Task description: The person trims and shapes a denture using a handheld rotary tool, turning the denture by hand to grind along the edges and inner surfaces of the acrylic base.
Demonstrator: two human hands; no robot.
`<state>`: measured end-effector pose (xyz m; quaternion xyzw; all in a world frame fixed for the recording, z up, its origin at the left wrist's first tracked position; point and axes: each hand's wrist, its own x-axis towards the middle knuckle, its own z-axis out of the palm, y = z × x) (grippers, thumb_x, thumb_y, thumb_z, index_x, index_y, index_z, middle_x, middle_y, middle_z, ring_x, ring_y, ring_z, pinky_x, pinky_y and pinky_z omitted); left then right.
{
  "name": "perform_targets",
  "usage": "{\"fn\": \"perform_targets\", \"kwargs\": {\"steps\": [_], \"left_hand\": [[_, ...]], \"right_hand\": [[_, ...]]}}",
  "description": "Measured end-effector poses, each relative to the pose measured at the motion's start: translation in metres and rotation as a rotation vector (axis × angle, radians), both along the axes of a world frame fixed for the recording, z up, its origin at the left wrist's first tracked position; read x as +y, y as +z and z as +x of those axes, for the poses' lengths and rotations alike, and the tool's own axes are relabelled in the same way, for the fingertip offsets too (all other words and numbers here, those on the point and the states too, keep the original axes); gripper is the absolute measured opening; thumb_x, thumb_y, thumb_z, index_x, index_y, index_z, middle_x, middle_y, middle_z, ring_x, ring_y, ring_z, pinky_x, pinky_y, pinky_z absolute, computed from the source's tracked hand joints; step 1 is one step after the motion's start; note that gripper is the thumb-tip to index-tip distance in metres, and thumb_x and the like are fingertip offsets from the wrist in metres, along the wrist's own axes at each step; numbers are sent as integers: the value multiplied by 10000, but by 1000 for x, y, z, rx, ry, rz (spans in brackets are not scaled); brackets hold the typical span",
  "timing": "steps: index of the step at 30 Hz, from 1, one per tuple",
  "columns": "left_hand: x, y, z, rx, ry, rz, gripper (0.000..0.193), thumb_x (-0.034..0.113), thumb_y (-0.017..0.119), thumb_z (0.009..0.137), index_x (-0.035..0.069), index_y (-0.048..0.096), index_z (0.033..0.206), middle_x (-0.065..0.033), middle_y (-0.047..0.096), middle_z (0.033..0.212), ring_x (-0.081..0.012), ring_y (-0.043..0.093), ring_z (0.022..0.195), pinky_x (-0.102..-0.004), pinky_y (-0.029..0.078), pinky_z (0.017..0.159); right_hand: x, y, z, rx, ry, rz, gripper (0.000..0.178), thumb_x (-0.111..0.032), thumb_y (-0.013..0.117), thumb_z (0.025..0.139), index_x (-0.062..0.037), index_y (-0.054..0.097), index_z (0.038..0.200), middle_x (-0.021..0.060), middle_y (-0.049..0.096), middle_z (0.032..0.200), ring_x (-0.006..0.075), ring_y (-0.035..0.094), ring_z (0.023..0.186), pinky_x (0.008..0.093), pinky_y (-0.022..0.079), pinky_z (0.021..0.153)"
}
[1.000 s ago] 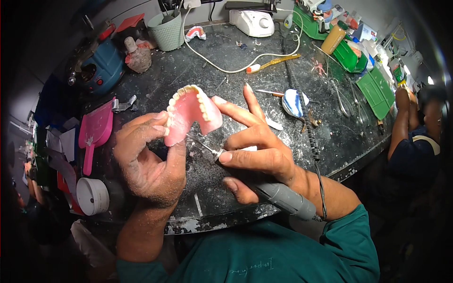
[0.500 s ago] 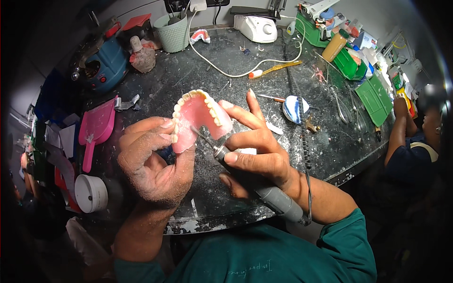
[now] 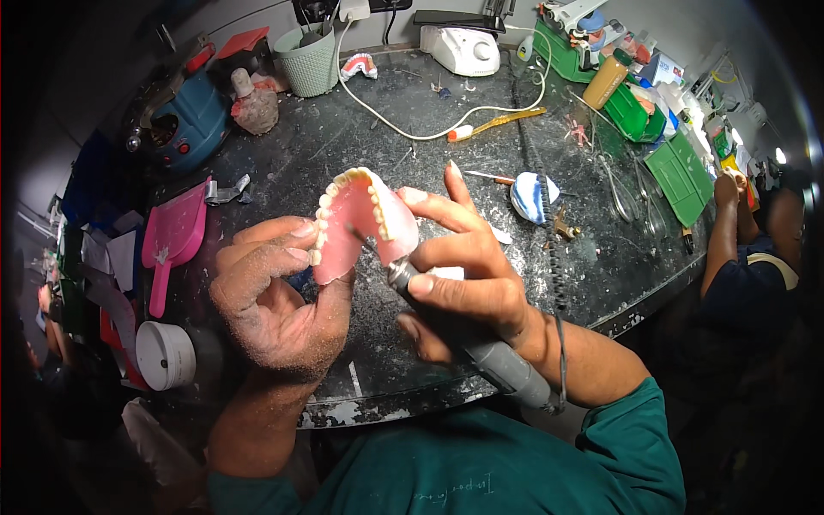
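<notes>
Denture, a single one, is pinched in the left hand above one black bench as the right hand clasps one grey handpiece; one pink dustpan lies at left.

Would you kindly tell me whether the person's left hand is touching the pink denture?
Touching: the head view plainly shows two fingertips of the left hand pressed against the left side of the pink denture.
</notes>
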<state>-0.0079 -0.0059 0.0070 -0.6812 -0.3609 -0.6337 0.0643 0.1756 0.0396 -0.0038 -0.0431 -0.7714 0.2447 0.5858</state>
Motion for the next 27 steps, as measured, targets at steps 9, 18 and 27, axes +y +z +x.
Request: {"fn": "perform_targets", "kwargs": {"steps": [9,18,27], "left_hand": [[1,1,0,-25,-31,-17,528,-154,751,732,49,447,1111,-143,554,1052,-221,627,963,-306,556,849],[2,-1,-1,-45,-61,-29,511,-150,743,748,46,445,1114,-140,559,1048,-227,634,955,-325,543,878],[1,0,0,-51,-62,-52,508,-166,733,746,45,444,1107,-142,558,1045,-219,632,953,-315,542,879]], "right_hand": [[0,2,3,-1,30,9,477,-38,827,719,-136,621,1137,68,604,1036,445,525,1294,693,178,1142],[1,3,4,-23,32,28,502,-24,818,728,-143,602,1165,72,596,1028,453,529,1289,683,181,1147],[-1,8,5,-122,23,82,484,-28,837,707,-146,633,1129,65,615,1029,445,524,1296,702,173,1138]]}}
